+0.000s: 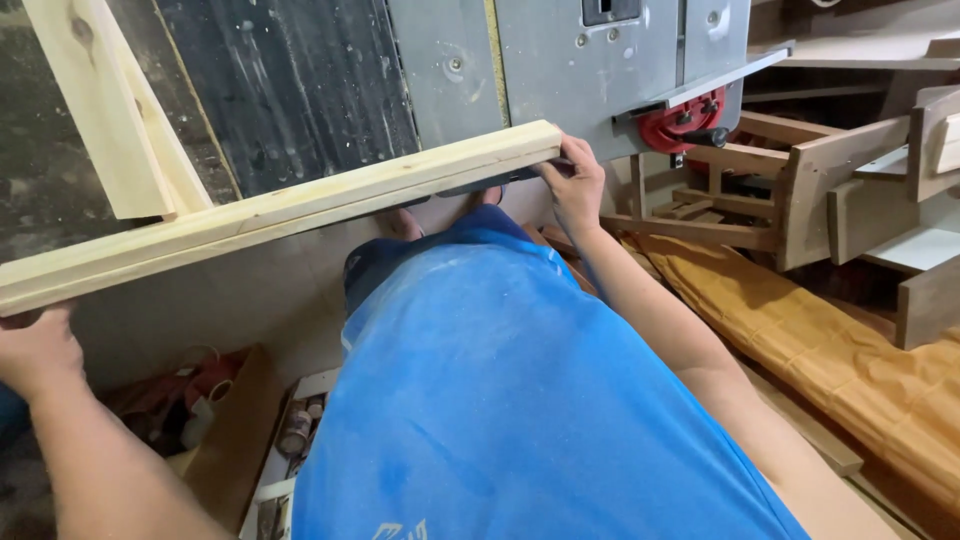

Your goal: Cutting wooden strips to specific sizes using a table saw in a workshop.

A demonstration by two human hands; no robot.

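A long pale wooden batten (280,215) runs from the left edge up to the middle, in front of a grey saw table (560,70). My left hand (35,350) grips its near end from below at the far left. My right hand (575,185) holds its far end against the saw table's front edge. My blue shirt (500,400) fills the lower middle.
Another pale board (110,110) lies on the dark table top at upper left. A red knob (680,130) sits under the saw's fence rail. Wooden furniture frames (830,190) and a yellow cloth (850,350) are stacked at right. A box of clutter (200,410) stands on the floor.
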